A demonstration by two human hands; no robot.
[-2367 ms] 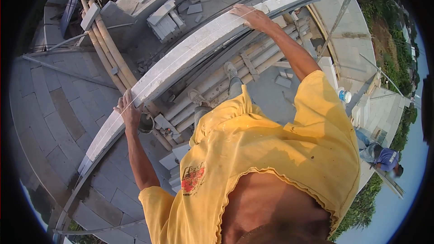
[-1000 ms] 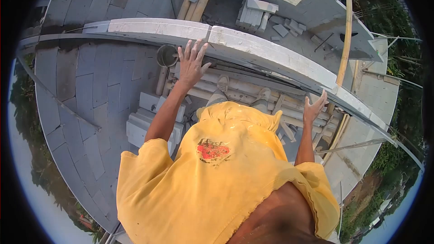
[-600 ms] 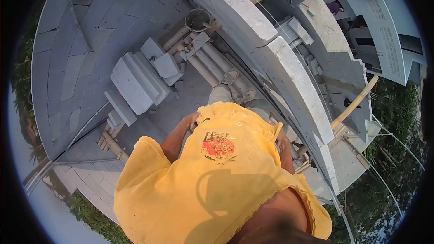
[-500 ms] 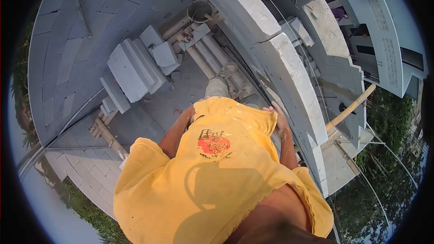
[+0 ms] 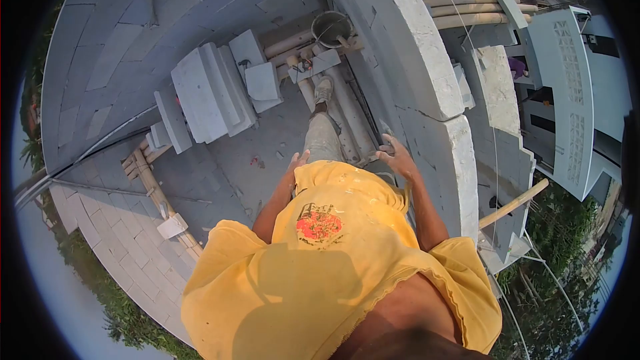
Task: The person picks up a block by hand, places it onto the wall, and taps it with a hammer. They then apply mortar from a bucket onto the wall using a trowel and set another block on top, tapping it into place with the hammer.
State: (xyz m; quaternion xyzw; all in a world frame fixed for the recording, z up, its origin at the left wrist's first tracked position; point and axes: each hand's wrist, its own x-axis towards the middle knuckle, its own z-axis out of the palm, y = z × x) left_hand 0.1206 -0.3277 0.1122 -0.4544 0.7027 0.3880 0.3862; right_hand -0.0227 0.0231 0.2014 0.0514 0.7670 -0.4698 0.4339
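My left hand (image 5: 298, 162) is beside the hem of my yellow shirt (image 5: 287, 293), fingers stretched forward and holding nothing I can see. On the other side, my right hand (image 5: 398, 158) reaches out with its fingers apart, close to the inner face of the grey block wall (image 5: 427, 153). Below and between the hands, my dusty trouser leg (image 5: 325, 139) and shoe (image 5: 323, 91) point ahead, the shoe over the thick bamboo poles (image 5: 343, 110) on the floor.
Stacked pale blocks (image 5: 203, 97) stand ahead on the left. A dark bucket (image 5: 332, 29) sits in the far corner, near a block piece (image 5: 324, 61) with small tools on it. More bamboo (image 5: 157, 193) lies at left. Beyond the wall, a person in purple (image 5: 517, 67) is far off.
One leg has stepped forward onto the poles. My right hand has come away from beside the wall toward the front, and my left hand has swung forward from my hip. The view has shifted.
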